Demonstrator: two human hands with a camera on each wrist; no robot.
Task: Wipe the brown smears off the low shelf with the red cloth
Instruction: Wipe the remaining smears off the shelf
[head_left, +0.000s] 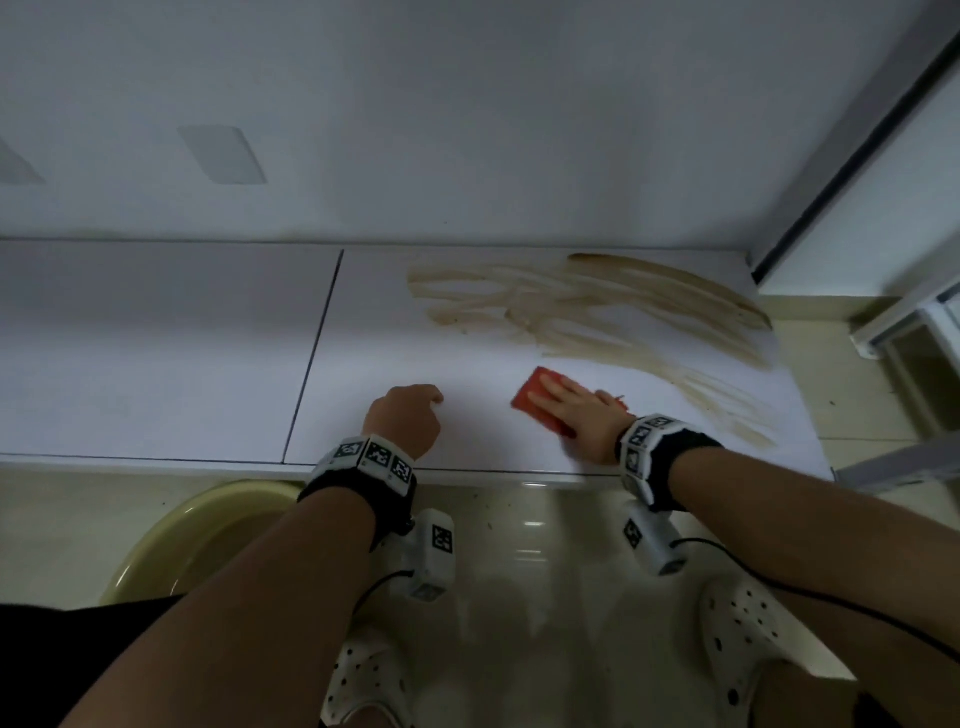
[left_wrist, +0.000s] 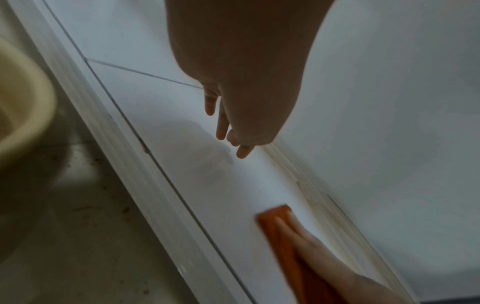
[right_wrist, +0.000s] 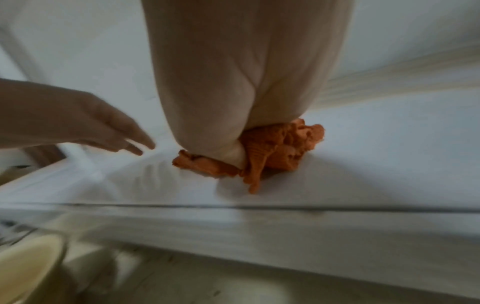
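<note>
My right hand (head_left: 576, 415) presses the red cloth (head_left: 535, 402) flat, fingers straight; the brown smears (head_left: 587, 306) lie beyond toward the low shelf's (head_left: 363, 364) back-right corner. Left hand (head_left: 408, 418) idle, loosely curled.

Both forearms are bare, and each wrist wears a black strap (head_left: 358, 493) ringed with white blocks printed in black-and-white square markers (head_left: 377, 456). Under each wrist hangs a white camera box (head_left: 430, 556) with its own marker and a thin black cable (head_left: 810, 587). On the feet, white perforated clogs (head_left: 743, 629).
</note>
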